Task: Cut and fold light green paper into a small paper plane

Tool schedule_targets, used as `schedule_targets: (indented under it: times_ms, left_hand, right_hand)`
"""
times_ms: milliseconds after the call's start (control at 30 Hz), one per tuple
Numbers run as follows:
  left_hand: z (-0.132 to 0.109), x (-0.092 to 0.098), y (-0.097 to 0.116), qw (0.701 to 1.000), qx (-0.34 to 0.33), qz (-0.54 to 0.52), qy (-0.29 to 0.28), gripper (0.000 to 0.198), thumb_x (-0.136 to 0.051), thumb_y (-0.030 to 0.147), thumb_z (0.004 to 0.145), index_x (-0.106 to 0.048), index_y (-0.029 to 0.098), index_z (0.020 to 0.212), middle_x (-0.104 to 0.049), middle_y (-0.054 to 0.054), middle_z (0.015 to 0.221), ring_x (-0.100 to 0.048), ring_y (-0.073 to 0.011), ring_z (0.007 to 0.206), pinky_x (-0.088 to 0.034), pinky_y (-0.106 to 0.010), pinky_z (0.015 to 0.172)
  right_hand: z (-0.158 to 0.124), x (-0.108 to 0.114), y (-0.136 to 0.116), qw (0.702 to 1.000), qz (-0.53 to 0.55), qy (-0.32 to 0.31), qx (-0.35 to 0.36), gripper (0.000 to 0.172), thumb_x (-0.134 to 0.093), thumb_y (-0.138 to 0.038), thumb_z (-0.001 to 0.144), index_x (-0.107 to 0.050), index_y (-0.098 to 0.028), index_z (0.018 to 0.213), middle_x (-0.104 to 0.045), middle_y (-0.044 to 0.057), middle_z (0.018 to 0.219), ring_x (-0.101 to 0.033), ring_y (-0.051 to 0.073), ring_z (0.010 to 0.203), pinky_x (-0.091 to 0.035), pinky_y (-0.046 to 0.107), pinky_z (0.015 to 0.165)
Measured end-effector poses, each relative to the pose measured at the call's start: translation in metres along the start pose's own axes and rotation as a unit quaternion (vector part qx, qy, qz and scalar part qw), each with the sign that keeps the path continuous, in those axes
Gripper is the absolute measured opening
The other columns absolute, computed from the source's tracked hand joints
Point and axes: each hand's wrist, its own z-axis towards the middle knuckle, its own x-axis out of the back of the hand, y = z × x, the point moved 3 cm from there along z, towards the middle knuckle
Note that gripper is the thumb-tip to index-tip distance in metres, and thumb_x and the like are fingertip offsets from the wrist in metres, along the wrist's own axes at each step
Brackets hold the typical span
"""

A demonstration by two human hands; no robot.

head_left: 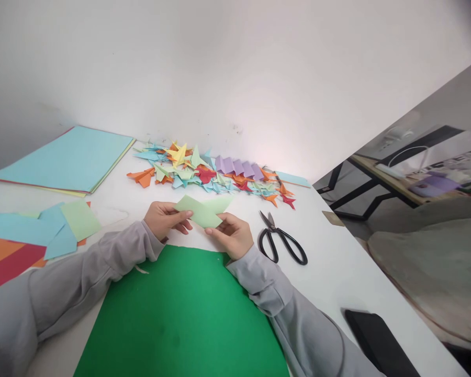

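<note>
A light green sheet of paper (pixel 199 211), partly folded, is held up between my two hands just beyond the far edge of a green mat (pixel 188 309). My left hand (pixel 165 219) pinches its left end between thumb and fingers. At the lower right corner, my right hand (pixel 232 233) grips the same paper. One pointed flap of it sticks out toward the upper right. Behind the paper lies a heap of small folded paper shapes (pixel 204 175) in several colours, some like little planes.
Black-handled scissors (pixel 277 238) lie right of my right hand, blades partly apart. Loose coloured paper pieces (pixel 23 230) spread at the left, below a stack of large sheets (pixel 70 159). A black flat object (pixel 379 340) sits near the table's right edge. A wall stands behind.
</note>
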Motion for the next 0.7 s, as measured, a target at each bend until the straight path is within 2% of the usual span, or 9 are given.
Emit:
schedule_targets:
  times_ms: [200, 300, 367, 433, 500, 600, 667, 700]
  left_hand:
    - [-0.004, -0.006, 0.003, 0.998, 0.033, -0.01, -0.044, 0.033, -0.063, 0.039, 0.062, -0.065, 0.006, 0.055, -0.065, -0.012, 0.056, -0.057, -0.0162, 0.042, -0.048, -0.028, 0.04]
    - [-0.004, -0.007, 0.003, 0.997, 0.047, -0.032, -0.058, 0.036, -0.061, 0.039, 0.063, -0.064, 0.005, 0.054, -0.065, -0.013, 0.056, -0.057, -0.0172, 0.042, -0.047, -0.028, 0.039]
    - [-0.004, -0.006, 0.003, 0.997, 0.046, -0.028, -0.055, 0.035, -0.061, 0.039, 0.063, -0.064, 0.004, 0.055, -0.065, -0.013, 0.057, -0.057, -0.0168, 0.043, -0.046, -0.028, 0.039]
    - [-0.006, -0.007, 0.003, 0.998, 0.04, -0.012, -0.047, 0.035, -0.06, 0.038, 0.064, -0.063, 0.004, 0.057, -0.065, -0.012, 0.058, -0.057, -0.0161, 0.043, -0.046, -0.028, 0.04]
    - [-0.007, -0.008, 0.004, 0.998, 0.033, 0.004, -0.051, 0.035, -0.059, 0.038, 0.065, -0.063, 0.004, 0.059, -0.065, -0.012, 0.059, -0.056, -0.0156, 0.044, -0.046, -0.028, 0.04]
    - [-0.01, -0.011, 0.004, 0.997, 0.031, 0.027, -0.071, 0.036, -0.057, 0.039, 0.066, -0.064, 0.005, 0.061, -0.065, -0.012, 0.059, -0.056, -0.0152, 0.044, -0.045, -0.027, 0.041]
    - [-0.01, -0.011, 0.004, 0.996, 0.027, 0.041, -0.077, 0.037, -0.056, 0.041, 0.067, -0.064, 0.005, 0.062, -0.065, -0.011, 0.062, -0.056, -0.0151, 0.045, -0.045, -0.027, 0.041]
    - [-0.01, -0.011, 0.004, 0.995, 0.027, 0.049, -0.083, 0.037, -0.055, 0.041, 0.068, -0.064, 0.006, 0.062, -0.065, -0.012, 0.063, -0.056, -0.0153, 0.045, -0.045, -0.027, 0.042]
  right_hand:
    - [0.005, 0.002, 0.005, 0.998, 0.059, 0.026, -0.022, 0.04, -0.067, -0.026, 0.062, -0.045, -0.022, 0.095, -0.052, -0.008, 0.054, -0.052, 0.01, 0.043, -0.043, 0.023, 0.045]
    - [0.004, 0.004, 0.002, 0.999, 0.001, 0.032, -0.003, 0.042, -0.058, -0.027, 0.072, -0.036, -0.023, 0.108, -0.05, -0.008, 0.053, -0.05, 0.01, 0.041, -0.044, 0.024, 0.045]
    - [0.001, 0.004, -0.004, 0.992, -0.099, 0.062, 0.054, 0.039, -0.051, -0.027, 0.077, -0.035, -0.022, 0.112, -0.053, -0.003, 0.062, -0.055, 0.013, 0.053, -0.047, 0.029, 0.053]
    - [-0.005, 0.001, -0.013, 0.951, -0.251, 0.099, 0.149, 0.037, -0.055, -0.026, 0.074, -0.044, -0.02, 0.108, -0.054, 0.008, 0.089, -0.055, 0.021, 0.084, -0.046, 0.037, 0.069]
    - [-0.01, -0.006, -0.021, 0.891, -0.385, 0.086, 0.224, 0.03, -0.059, -0.027, 0.07, -0.053, -0.018, 0.099, -0.047, 0.013, 0.105, -0.046, 0.027, 0.102, -0.041, 0.043, 0.079]
    - [-0.013, -0.01, -0.027, 0.81, -0.501, 0.126, 0.278, 0.024, -0.057, -0.023, 0.072, -0.058, -0.019, 0.096, -0.038, 0.014, 0.119, -0.037, 0.031, 0.111, -0.035, 0.047, 0.085]
    - [-0.012, -0.01, -0.028, 0.779, -0.528, 0.134, 0.31, 0.02, -0.057, -0.021, 0.073, -0.06, -0.022, 0.093, -0.044, 0.012, 0.117, -0.04, 0.029, 0.11, -0.035, 0.046, 0.085]
    - [-0.011, -0.01, -0.027, 0.773, -0.529, 0.124, 0.328, 0.019, -0.057, -0.019, 0.074, -0.061, -0.022, 0.092, -0.05, 0.01, 0.112, -0.044, 0.027, 0.107, -0.036, 0.044, 0.084]
